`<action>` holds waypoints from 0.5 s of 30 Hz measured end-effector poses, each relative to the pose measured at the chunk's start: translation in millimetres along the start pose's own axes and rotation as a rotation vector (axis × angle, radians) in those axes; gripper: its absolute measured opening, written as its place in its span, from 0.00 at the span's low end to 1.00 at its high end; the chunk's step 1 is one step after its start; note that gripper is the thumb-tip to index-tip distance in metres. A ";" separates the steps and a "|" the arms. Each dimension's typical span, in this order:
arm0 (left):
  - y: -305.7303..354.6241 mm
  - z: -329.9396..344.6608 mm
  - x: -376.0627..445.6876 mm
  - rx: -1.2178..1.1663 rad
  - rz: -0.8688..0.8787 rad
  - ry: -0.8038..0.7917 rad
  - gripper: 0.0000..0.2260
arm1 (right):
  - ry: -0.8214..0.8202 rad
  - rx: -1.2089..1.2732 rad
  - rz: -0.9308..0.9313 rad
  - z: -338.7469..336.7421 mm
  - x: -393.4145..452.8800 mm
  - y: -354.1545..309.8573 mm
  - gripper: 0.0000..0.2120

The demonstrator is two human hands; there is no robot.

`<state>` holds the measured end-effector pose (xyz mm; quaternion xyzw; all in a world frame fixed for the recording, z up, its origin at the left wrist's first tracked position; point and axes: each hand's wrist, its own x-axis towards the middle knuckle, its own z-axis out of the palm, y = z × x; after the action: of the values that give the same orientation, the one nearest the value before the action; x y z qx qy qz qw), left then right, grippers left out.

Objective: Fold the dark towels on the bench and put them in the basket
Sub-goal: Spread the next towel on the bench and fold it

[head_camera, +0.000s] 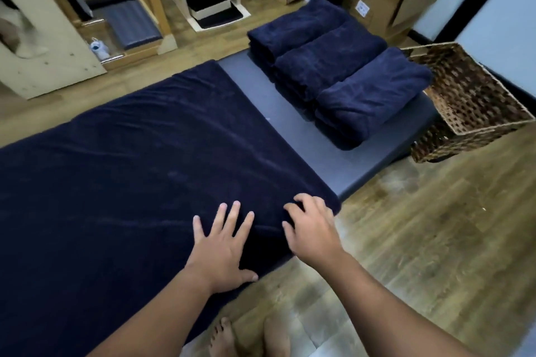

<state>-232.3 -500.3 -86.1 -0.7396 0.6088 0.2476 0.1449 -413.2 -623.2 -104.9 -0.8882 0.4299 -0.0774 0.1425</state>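
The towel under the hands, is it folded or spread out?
Spread out: the towel lies flat across the bench.

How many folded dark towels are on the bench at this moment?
3 folded stacks in a row at the bench's far end: far one, middle one, nearest one beside the wicker basket. Each may hold more than one towel; layers are unclear.

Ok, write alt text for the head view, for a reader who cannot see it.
Two hands on a dark towel spread over a bench: left hand flat, right hand curling its fingers at the corner. Three folded towels sit beyond, beside a wicker basket.
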 end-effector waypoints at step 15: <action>-115.9 119.1 -210.7 -0.453 -0.687 0.143 0.38 | -0.568 -0.220 -0.601 53.5 -35.0 -209.7 0.34</action>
<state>-170.9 -239.1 -81.3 -0.9282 0.2654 0.2605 0.0097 -265.4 -462.0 -89.1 -0.9700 0.1012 0.1786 0.1305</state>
